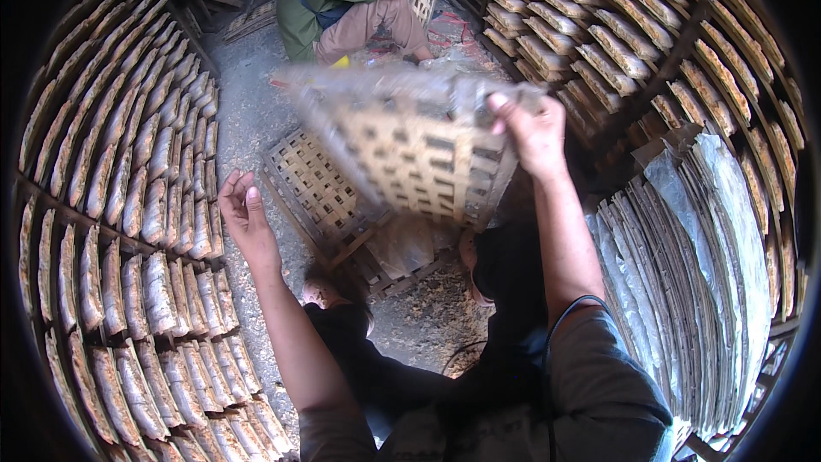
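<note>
My right hand point(534, 133) is closed on the upper right edge of a woven bamboo tray point(419, 150), thumb over the rim, and the tray hangs in the air tilted toward me, blurred so its weave is hard to read. Its long axis runs from upper left down to lower right. My left hand point(244, 214) is open and empty, palm up, fingers loosely curled, off to the lower left of the tray and apart from it; the right is plainly the nearer. A second lattice tray point(321, 192) lies on the ground point(248, 111) below, partly hidden by the one I hold. Racks of drying sheets point(145, 231) flank me.
</note>
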Motion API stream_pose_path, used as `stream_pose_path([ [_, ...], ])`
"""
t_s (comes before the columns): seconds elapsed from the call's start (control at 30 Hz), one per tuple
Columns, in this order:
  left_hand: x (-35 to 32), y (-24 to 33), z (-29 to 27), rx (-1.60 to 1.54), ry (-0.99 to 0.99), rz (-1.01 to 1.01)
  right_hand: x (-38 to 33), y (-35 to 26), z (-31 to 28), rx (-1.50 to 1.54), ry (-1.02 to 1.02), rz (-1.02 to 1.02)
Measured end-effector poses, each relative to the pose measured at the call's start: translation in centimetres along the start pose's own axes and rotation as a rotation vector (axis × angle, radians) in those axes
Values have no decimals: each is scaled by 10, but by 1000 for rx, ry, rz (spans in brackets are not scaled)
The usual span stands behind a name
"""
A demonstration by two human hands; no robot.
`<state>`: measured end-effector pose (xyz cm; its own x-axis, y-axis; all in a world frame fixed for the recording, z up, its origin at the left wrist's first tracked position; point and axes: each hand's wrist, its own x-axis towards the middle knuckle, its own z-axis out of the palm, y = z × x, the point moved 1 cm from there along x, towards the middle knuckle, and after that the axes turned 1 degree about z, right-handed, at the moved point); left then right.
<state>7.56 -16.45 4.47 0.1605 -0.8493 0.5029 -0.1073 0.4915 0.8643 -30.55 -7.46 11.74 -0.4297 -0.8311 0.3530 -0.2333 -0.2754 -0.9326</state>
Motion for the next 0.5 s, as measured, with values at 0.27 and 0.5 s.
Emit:
stream_pose_path([
  [0.27,5,-13,-2,82,7,-79,24,-3,-53,215,829,-318],
  [0.5,4,-19,21,109,-82,-119,66,56,-69,42,1113,-477],
])
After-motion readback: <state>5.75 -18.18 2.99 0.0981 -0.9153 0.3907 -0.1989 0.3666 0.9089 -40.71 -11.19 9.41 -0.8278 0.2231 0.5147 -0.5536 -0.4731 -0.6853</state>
